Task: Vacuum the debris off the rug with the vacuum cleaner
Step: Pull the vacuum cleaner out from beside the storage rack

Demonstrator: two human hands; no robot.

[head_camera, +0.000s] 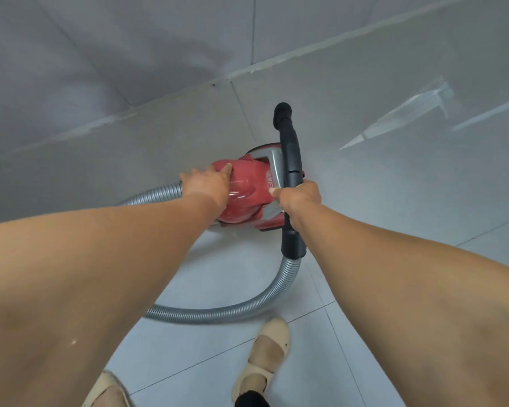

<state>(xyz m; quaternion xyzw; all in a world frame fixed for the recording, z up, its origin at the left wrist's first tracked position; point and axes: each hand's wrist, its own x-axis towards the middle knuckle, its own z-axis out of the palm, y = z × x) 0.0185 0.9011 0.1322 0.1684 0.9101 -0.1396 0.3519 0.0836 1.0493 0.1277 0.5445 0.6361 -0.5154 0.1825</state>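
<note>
A red canister vacuum cleaner [249,195] sits on the grey tiled floor close to the wall. My left hand [209,183] rests on its top left side, fingers spread and pressing on the red body. My right hand [299,201] is closed around the black curved hose handle [291,160], whose open black end [282,111] points away from me. A grey ribbed hose [218,314] loops from the handle's lower end across the floor and back under my left arm to the canister's left side [156,195]. No rug or debris is in view.
A grey wall [130,54] meets the floor just beyond the vacuum. My two feet in beige shoes stand at the bottom, the right one [265,356] beside the hose loop, the left one [106,392] at the frame edge.
</note>
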